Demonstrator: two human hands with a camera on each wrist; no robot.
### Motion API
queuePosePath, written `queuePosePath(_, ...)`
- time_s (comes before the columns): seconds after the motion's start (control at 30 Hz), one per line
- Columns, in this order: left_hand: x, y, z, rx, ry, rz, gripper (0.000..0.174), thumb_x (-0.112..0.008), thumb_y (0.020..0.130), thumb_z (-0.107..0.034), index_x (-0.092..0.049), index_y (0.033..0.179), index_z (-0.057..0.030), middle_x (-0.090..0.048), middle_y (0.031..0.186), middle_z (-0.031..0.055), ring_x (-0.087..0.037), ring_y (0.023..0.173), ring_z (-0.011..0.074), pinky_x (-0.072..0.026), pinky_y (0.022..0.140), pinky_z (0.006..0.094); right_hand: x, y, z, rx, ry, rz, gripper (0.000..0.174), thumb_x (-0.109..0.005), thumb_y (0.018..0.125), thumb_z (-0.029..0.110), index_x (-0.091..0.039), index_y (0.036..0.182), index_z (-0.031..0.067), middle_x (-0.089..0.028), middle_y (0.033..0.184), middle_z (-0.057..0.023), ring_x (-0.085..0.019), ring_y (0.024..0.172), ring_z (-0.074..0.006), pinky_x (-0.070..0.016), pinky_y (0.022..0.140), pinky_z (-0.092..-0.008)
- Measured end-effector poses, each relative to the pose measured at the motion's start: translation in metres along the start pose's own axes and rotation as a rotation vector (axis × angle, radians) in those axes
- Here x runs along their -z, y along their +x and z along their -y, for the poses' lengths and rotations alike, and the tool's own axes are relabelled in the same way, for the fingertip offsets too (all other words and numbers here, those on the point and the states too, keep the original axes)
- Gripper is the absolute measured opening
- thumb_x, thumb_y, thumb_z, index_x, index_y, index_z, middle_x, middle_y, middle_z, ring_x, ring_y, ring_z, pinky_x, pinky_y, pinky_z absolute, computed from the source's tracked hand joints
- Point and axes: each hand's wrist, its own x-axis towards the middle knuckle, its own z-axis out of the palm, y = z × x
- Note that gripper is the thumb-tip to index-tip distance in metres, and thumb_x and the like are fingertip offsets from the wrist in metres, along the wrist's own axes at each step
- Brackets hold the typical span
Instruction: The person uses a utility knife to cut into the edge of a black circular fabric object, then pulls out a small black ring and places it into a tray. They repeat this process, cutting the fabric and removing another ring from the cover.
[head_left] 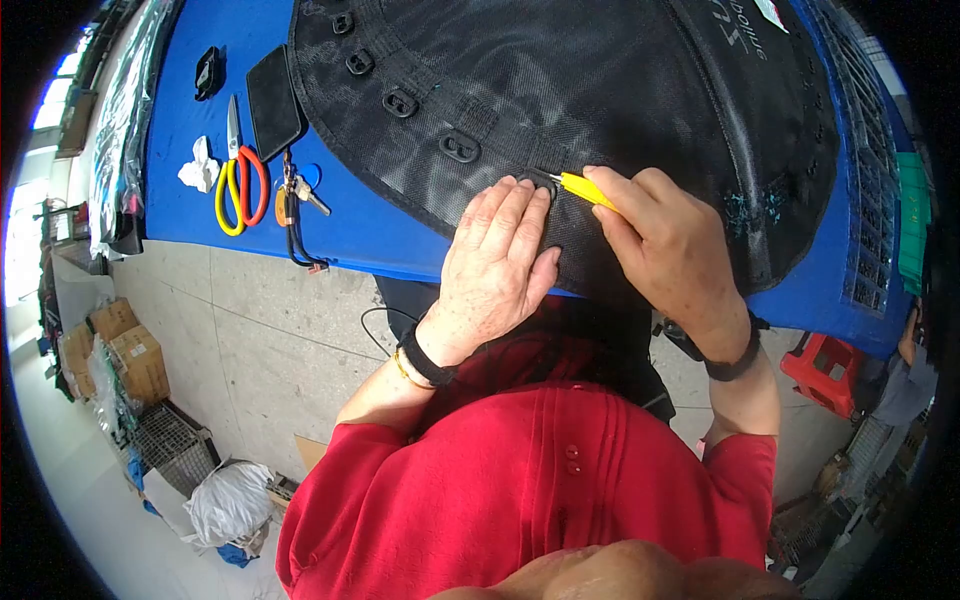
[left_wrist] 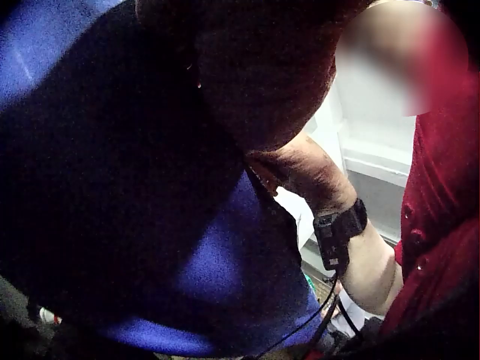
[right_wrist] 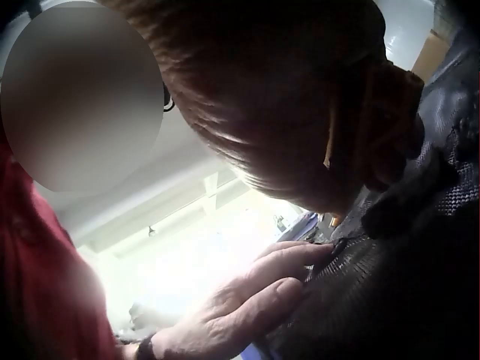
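A round black mesh sheet [head_left: 590,90] with a line of oval black plastic buckles [head_left: 460,147] along its rim lies on the blue table. My left hand [head_left: 497,255] presses on the sheet near its front edge, fingers straight and side by side, the fingertips at a black plastic piece. From the right, my right hand [head_left: 665,240] grips a yellow-handled tool [head_left: 588,189]. Its thin metal tip points left, right at that piece beside the left fingertips. In the right wrist view, the left hand [right_wrist: 232,304] lies flat against the mesh. The left wrist view is mostly dark.
Scissors [head_left: 240,180] with red and yellow handles, keys [head_left: 305,195], a black phone-like slab [head_left: 274,103], crumpled tissue [head_left: 200,165] and a small black item [head_left: 208,73] lie on the table at left. A red stool [head_left: 825,373] and cardboard boxes [head_left: 138,360] stand on the floor.
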Motion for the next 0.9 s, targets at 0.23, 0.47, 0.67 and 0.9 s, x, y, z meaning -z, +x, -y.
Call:
queuePosePath(0.23, 0.001, 0.0, -0.001, -0.004, -0.002, -0.004, 0.07, -0.083, 0.092, -0.02, -0.062, 0.155, 0.002, -0.063, 0.152, 0.0232, -0.058, 0.146, 0.0447, -0.0462, 0.124, 0.0545, -0.001, 0.0, 0.002, -0.016, -0.036, 0.021, 0.033, -0.079, 0.102, 0.013, -0.075, 0.134, 0.0075, -0.065, 0.094, -0.0096, -0.074, 0.081, -0.0301, -0.0612, 0.07, -0.0423)
queuePosePath(0.47, 0.001, 0.0, -0.001, -0.004, -0.006, -0.005, 0.069, -0.083, 0.092, -0.02, -0.063, 0.154, 0.0026, -0.063, 0.152, 0.0234, -0.058, 0.146, 0.0449, -0.0464, 0.124, 0.0545, 0.004, -0.002, 0.004, -0.015, -0.074, 0.042, 0.033, -0.078, 0.103, 0.012, -0.073, 0.135, 0.0069, -0.066, 0.097, -0.0113, -0.075, 0.084, -0.0304, -0.0617, 0.072, -0.0419)
queuePosePath(0.67, 0.001, 0.001, -0.001, -0.01, -0.004, -0.013, 0.067, -0.082, 0.093, -0.02, -0.063, 0.153, 0.0029, -0.063, 0.151, 0.0231, -0.058, 0.145, 0.0449, -0.0467, 0.124, 0.0544, 0.008, -0.009, 0.004, -0.039, -0.093, 0.066, 0.033, -0.077, 0.103, 0.013, -0.072, 0.136, 0.0071, -0.066, 0.097, -0.0124, -0.076, 0.086, -0.0319, -0.062, 0.074, -0.0433)
queuePosePath(0.9, 0.001, 0.001, -0.001, -0.017, 0.006, -0.019, 0.064, -0.082, 0.095, -0.021, -0.064, 0.151, 0.0027, -0.064, 0.15, 0.0231, -0.059, 0.144, 0.0449, -0.0471, 0.123, 0.0545, 0.014, -0.016, 0.01, -0.073, -0.114, 0.073, 0.032, -0.077, 0.104, 0.014, -0.071, 0.135, 0.0075, -0.067, 0.098, -0.0134, -0.076, 0.088, -0.0328, -0.0618, 0.074, -0.0441)
